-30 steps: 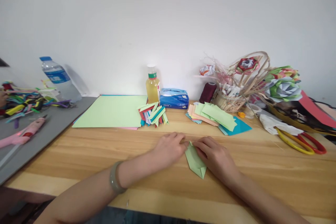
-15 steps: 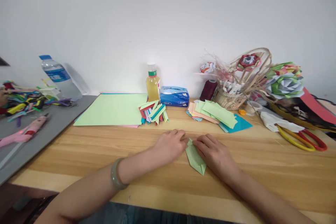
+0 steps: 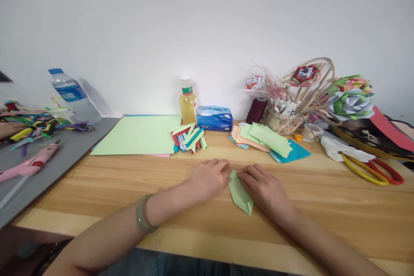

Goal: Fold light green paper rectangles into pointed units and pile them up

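Observation:
A small folded piece of light green paper [image 3: 240,194] lies on the wooden table, its corners turned in. My left hand [image 3: 211,177] is closed at the paper's upper left edge, fingertips pinching near its top corner. My right hand [image 3: 262,186] presses on the upper right side, its fingers bent together over the edge. Between the two hands most of the paper's lower part shows; the top edge is partly hidden by the fingers.
Behind the hands lie a heap of coloured paper strips [image 3: 190,138], a stack of green and orange paper pieces [image 3: 268,139] and a large green sheet [image 3: 139,136]. A juice bottle [image 3: 188,108] and tissue pack [image 3: 214,119] stand at the wall. Scissors [image 3: 365,170] lie right, a pink glue gun [image 3: 35,161] left.
Hardly anything differs. Both hands stay at the top of the green paper, with only a very slight shift of the fingers.

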### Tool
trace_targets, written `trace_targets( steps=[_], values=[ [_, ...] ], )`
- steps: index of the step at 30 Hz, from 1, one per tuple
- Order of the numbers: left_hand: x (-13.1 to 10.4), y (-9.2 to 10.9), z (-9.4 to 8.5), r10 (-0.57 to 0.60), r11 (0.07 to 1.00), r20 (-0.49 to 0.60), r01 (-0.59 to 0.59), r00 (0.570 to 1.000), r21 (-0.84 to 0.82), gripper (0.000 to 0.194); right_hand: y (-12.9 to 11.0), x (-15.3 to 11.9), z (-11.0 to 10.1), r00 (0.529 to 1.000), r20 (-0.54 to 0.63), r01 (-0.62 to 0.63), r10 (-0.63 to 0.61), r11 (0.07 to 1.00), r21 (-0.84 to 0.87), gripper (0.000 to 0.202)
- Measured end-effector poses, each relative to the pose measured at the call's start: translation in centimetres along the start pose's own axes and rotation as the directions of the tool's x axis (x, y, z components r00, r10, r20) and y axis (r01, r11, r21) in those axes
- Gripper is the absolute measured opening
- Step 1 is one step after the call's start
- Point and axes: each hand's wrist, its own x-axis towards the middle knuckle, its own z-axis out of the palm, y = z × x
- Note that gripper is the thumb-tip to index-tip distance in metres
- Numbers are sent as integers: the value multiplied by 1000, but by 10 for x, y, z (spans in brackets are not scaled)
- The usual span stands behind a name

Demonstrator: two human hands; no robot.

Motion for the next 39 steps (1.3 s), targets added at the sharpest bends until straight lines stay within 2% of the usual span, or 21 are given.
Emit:
trace_targets(
  steps=[6,15,19,23,25,28,31,34,37,39],
  values=[
    [1,-5,4,74,995,6,-75,997,69,29,2,1,-1,1000,-6,-6,6,1000,26,21],
    [3,-12,-9,80,996,78,-78,994,-34,31,10,-2,-7,999,45,19,-24,995,97,26],
    [2,-12,-11,81,996,79,-78,994,-47,32,15,-2,-12,998,59,19,-26,993,118,29],
    [2,-10,-11,81,996,77,-79,994,-33,32,19,-6,-21,994,80,69,-78,991,113,32],
    [2,-10,-12,74,997,76,-72,994,-24,31,22,-10,-25,995,53,82,-88,991,101,32],
    [0,-13,-10,24,1000,70,-25,997,8,31,26,-18,-29,996,-78,60,-54,995,78,31],
    [-1,-16,-6,-39,998,38,37,999,43,32,24,-21,-30,991,-135,14,1,994,110,21],
    [-2,-15,-3,-75,996,-2,75,997,58,33,16,-17,-28,998,-55,-16,25,987,159,14],
    [-3,-12,-4,-80,995,-36,82,996,59,31,11,-12,-24,999,24,25,-29,984,174,16],
    [-3,-12,-5,-69,996,-47,72,996,53,28,11,-10,-22,997,35,58,-64,988,147,18]
  ],
)
